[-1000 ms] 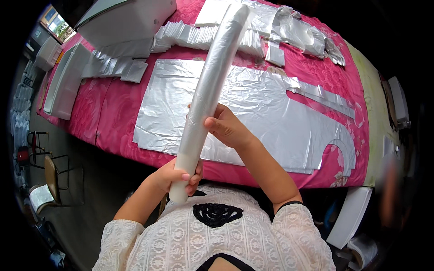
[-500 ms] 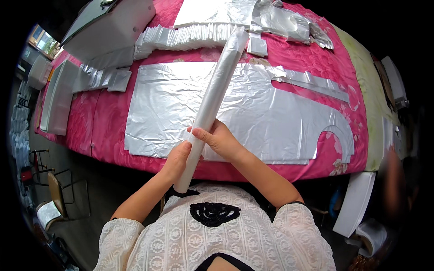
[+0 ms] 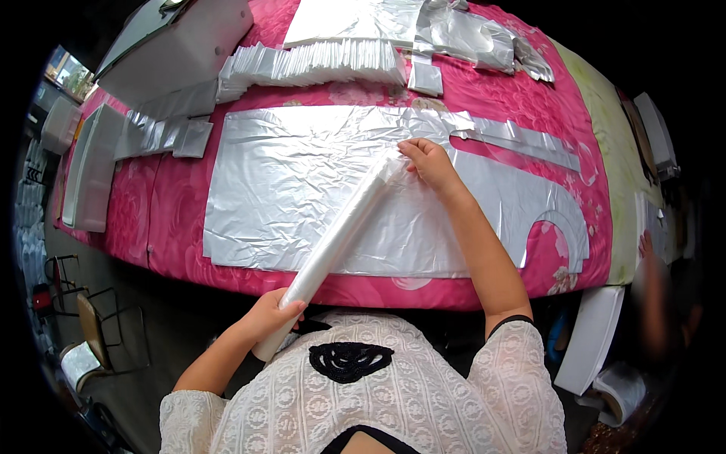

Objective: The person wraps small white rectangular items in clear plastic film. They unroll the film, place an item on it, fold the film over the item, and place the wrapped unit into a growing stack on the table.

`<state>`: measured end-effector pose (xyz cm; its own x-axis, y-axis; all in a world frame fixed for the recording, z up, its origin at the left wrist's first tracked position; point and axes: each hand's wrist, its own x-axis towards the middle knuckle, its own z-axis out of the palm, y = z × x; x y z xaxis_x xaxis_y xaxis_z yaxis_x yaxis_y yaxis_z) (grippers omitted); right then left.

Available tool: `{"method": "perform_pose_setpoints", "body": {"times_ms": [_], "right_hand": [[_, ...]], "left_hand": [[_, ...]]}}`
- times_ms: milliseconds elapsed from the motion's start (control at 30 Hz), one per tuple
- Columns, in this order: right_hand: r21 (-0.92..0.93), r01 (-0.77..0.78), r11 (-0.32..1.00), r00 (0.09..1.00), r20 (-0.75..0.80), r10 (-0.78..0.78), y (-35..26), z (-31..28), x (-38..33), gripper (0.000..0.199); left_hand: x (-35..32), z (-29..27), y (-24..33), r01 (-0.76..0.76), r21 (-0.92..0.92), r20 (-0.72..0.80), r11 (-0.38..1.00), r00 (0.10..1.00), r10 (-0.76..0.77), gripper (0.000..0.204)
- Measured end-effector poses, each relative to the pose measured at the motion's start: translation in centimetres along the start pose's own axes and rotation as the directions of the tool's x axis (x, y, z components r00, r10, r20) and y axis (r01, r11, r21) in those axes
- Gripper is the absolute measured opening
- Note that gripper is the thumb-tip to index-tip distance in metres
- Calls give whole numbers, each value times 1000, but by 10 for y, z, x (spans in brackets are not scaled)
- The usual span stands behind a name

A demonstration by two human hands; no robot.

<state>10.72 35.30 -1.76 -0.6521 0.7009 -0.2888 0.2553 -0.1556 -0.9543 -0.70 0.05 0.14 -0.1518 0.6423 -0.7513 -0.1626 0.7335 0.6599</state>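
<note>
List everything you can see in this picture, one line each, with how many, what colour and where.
roll of clear film: one, translucent white, slanting from the table's near edge up to its middle.
large silver sheet: one, silver, flat on the middle of the table.
pink floral cloth: one, pink, covering the table.
stack of folded clear bags: one, whitish, far side of the table.
crumpled silver pieces: several, silver, far right of the table.
white boards: a few, white, right of the table's near edge.
chair: one, dark frame, floor at lower left.
left hand: one, grip closed round the roll's near end.
right hand: one, pinching the film at the roll's far end.
</note>
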Motion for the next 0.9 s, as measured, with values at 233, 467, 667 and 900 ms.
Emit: {"method": "perform_pose_setpoints", "body": {"times_ms": [233, 467, 667, 900], "right_hand": [[-109, 38, 993, 968, 250, -10, 5, 0, 3, 20], [-322, 154, 934, 958, -182, -220, 6, -85, 38, 16], [-296, 110, 949, 880, -414, -231, 14, -191, 40, 16], [-234, 208, 950, 959, -144, -246, 7, -100, 43, 13]], "left_hand": [[1, -1, -4, -6, 8, 11, 1000, 1000, 6, 30], [-13, -25, -20, 154, -40, 216, 987, 966, -142, 37], [-33, -76, -44, 149, 6, 421, 989, 897, -138, 46], [2, -61, 63, -355, 675, 278, 647, 934, 224, 49]]}}
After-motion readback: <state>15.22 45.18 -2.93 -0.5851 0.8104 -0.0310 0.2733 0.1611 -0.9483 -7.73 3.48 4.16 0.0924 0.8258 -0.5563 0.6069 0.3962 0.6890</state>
